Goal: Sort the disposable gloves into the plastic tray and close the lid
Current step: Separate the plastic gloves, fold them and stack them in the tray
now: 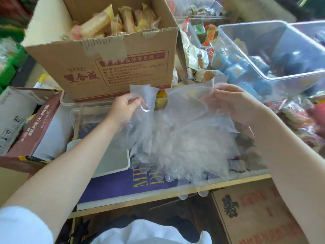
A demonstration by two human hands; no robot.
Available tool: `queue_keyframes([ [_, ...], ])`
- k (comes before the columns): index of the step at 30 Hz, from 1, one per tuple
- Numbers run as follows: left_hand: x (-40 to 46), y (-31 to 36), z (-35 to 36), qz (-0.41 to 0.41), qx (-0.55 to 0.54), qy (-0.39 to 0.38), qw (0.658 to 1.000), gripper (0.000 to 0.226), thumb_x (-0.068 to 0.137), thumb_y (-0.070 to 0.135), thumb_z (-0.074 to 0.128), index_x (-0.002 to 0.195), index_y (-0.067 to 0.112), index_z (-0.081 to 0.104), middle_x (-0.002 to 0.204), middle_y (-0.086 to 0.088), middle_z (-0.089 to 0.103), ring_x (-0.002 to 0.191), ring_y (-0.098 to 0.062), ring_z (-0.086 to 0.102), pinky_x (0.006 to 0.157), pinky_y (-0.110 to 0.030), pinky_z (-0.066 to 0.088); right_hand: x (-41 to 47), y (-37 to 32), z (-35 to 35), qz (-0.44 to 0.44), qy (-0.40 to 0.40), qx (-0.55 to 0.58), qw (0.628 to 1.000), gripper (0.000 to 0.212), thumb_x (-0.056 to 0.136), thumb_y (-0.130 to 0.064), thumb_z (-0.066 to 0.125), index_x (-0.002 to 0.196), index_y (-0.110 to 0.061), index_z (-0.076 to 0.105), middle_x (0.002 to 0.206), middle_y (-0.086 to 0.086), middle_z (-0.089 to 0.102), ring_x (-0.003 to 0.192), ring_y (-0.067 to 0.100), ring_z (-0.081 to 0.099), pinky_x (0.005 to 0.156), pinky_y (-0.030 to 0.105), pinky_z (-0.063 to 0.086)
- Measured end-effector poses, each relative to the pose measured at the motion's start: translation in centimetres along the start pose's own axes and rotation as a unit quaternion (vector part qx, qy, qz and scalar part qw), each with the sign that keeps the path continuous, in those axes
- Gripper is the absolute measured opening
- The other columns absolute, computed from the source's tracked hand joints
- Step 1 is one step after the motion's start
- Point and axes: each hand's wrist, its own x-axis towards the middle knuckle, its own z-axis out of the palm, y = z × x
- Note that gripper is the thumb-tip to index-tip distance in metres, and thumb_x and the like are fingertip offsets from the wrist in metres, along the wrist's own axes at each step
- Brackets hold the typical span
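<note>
A bunch of clear disposable gloves (181,138) hangs in front of me, held up by its top edge. My left hand (125,107) pinches the left end of the bunch and my right hand (232,101) pinches the right end. The glove fingers dangle down over a purple box (126,187) and past the table edge. A clear plastic tray (88,111) sits behind my left forearm, in front of the cardboard box. A flat white lid (112,161) lies just below it, partly under my left arm.
A large open cardboard box (114,57) of wrapped snacks stands behind the tray. Clear bins (281,55) with blue packets sit at the right, loose snack packs around them. A maroon box (37,127) lies at left, another printed carton (255,213) below the table edge at right.
</note>
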Motion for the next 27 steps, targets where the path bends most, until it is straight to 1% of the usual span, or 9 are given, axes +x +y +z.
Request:
queue_keyframes([
  [2, 0.3, 1.0, 0.6, 0.009, -0.007, -0.009, 1.000, 0.029, 0.094, 0.008, 0.050, 0.072, 0.022, 0.063, 0.070, 0.016, 0.069, 0.078, 0.000, 0.060, 0.084, -0.018, 0.043, -0.3, -0.6, 0.2, -0.020, -0.022, 0.069, 0.997, 0.031, 0.053, -0.041, 0.085, 0.070, -0.019, 0.071, 0.074, -0.002, 0.071, 0.063, 0.009, 0.064, 0.060, 0.019, 0.052],
  [4, 0.3, 1.9, 1.1, -0.005, -0.039, -0.036, 0.999, 0.028, 0.095, 0.011, 0.050, 0.074, 0.023, 0.065, 0.071, 0.017, 0.069, 0.080, -0.006, 0.060, 0.088, -0.027, 0.042, -0.2, -0.5, 0.9, -0.038, -0.005, 0.109, 0.993, 0.017, 0.063, -0.032, 0.080, 0.065, -0.020, 0.069, 0.064, -0.006, 0.064, 0.058, 0.006, 0.061, 0.054, 0.016, 0.048],
  [7, -0.8, 3.7, 2.2, -0.032, -0.106, -0.113, 0.987, 0.024, 0.096, 0.015, 0.049, 0.079, 0.020, 0.064, 0.069, 0.013, 0.069, 0.070, -0.005, 0.062, 0.074, -0.021, 0.047, 0.6, 1.3, 2.4, -0.044, 0.124, 0.083, 0.988, 0.021, 0.090, -0.011, 0.056, 0.070, -0.016, 0.063, 0.051, -0.010, 0.055, 0.045, 0.002, 0.050, 0.043, 0.013, 0.038],
  [9, -1.4, 4.1, 2.7, -0.043, -0.145, -0.150, 0.977, 0.019, 0.095, 0.016, 0.048, 0.085, 0.017, 0.064, 0.075, 0.007, 0.069, 0.071, -0.005, 0.062, 0.069, -0.018, 0.049, 1.2, 2.5, 3.3, -0.030, 0.199, 0.047, 0.978, 0.017, 0.091, -0.009, 0.056, 0.076, -0.013, 0.060, 0.052, -0.009, 0.055, 0.046, 0.004, 0.047, 0.043, 0.013, 0.036],
  [10, -1.7, 4.2, 2.8, -0.047, -0.158, -0.160, 0.973, 0.017, 0.095, 0.018, 0.049, 0.089, 0.015, 0.065, 0.085, 0.001, 0.070, 0.079, -0.010, 0.063, 0.074, -0.021, 0.049, 1.4, 3.2, 3.4, -0.021, 0.210, 0.043, 0.976, 0.016, 0.090, -0.009, 0.057, 0.075, -0.013, 0.060, 0.053, -0.009, 0.055, 0.049, 0.006, 0.046, 0.045, 0.014, 0.035],
  [12, -1.9, 4.0, 2.9, -0.062, -0.171, -0.159, 0.970, 0.019, 0.095, 0.021, 0.051, 0.099, 0.009, 0.065, 0.106, -0.015, 0.065, 0.096, -0.026, 0.058, 0.088, -0.035, 0.045, 1.6, 4.3, 3.7, 0.001, 0.211, 0.058, 0.976, 0.017, 0.090, -0.011, 0.058, 0.073, -0.015, 0.060, 0.057, -0.007, 0.056, 0.051, 0.007, 0.046, 0.052, 0.020, 0.030],
  [14, -2.2, 3.7, 3.0, -0.086, -0.181, -0.146, 0.969, 0.018, 0.095, 0.020, 0.051, 0.103, 0.008, 0.062, 0.109, -0.023, 0.058, 0.100, -0.033, 0.051, 0.091, -0.043, 0.041, 1.7, 4.9, 4.0, 0.024, 0.197, 0.096, 0.975, 0.022, 0.091, -0.014, 0.057, 0.069, -0.017, 0.057, 0.058, -0.006, 0.056, 0.051, 0.008, 0.046, 0.053, 0.023, 0.027],
  [21, -3.2, 2.6, 3.7, -0.085, -0.195, -0.191, 0.958, 0.020, 0.085, 0.027, 0.053, 0.074, 0.026, 0.070, 0.080, 0.003, 0.068, 0.072, -0.012, 0.061, 0.071, -0.025, 0.048, 2.2, 4.8, 4.7, 0.047, 0.129, 0.171, 0.976, 0.029, 0.095, -0.011, 0.045, 0.066, -0.016, 0.041, 0.057, -0.008, 0.055, 0.052, 0.007, 0.051, 0.053, 0.019, 0.038],
  [27, -3.5, 2.1, 3.8, -0.089, -0.235, -0.234, 0.939, 0.013, 0.091, 0.019, 0.050, 0.086, 0.012, 0.059, 0.078, 0.000, 0.068, 0.069, -0.010, 0.064, 0.066, -0.020, 0.051, 2.8, 5.3, 4.6, 0.051, 0.120, 0.137, 0.982, 0.025, 0.090, -0.015, 0.052, 0.066, -0.016, 0.044, 0.064, -0.001, 0.046, 0.057, 0.013, 0.043, 0.058, 0.026, 0.031],
])
